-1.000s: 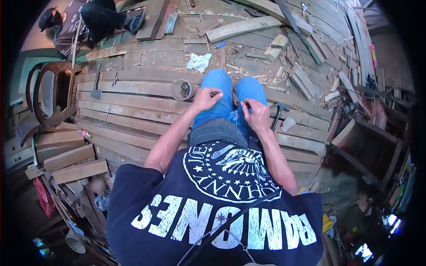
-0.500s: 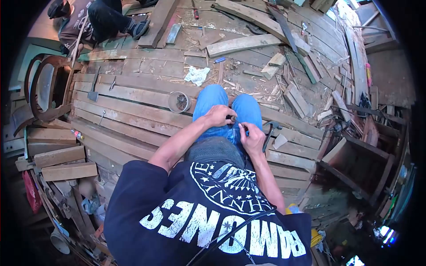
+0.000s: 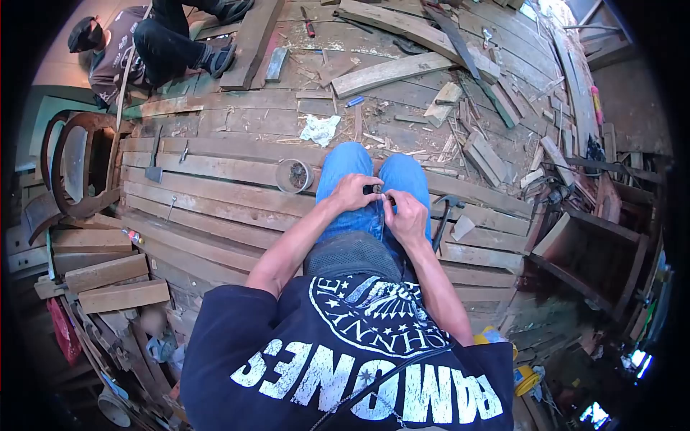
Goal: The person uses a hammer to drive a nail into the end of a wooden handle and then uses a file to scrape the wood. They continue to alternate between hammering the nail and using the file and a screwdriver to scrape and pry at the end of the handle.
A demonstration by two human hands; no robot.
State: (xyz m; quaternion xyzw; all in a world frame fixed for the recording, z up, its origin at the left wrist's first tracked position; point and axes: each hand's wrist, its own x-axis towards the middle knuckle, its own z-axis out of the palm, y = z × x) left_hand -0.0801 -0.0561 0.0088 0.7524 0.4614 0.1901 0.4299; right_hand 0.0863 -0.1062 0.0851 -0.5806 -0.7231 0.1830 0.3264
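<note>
Above my lap in blue jeans (image 3: 347,161), both hands are close together. My left hand (image 3: 353,192) is curled with thumb and fingertips round a small dark object (image 3: 376,189), too small to name. Just right of it, my right hand (image 3: 407,218) pinches at the same spot; whatever lies between its fingertips is too small to make out. A clear round tub (image 3: 294,176) with small dark pieces inside stands on the planks left of my knees. A dark curved-headed tool (image 3: 448,203) lies beside my right thigh.
A person (image 3: 118,54) sits at the upper left. Planks (image 3: 392,75) and offcuts lie ahead, near a white crumpled cloth (image 3: 319,129). An oval wooden frame (image 3: 75,161) stands left, a wooden box frame (image 3: 589,251) right. A flat-bladed tool (image 3: 154,172) rests on the slats.
The view has shifted slightly, so the floor items appear moved. My right hand's fingertips have come up closer to my left hand's.
</note>
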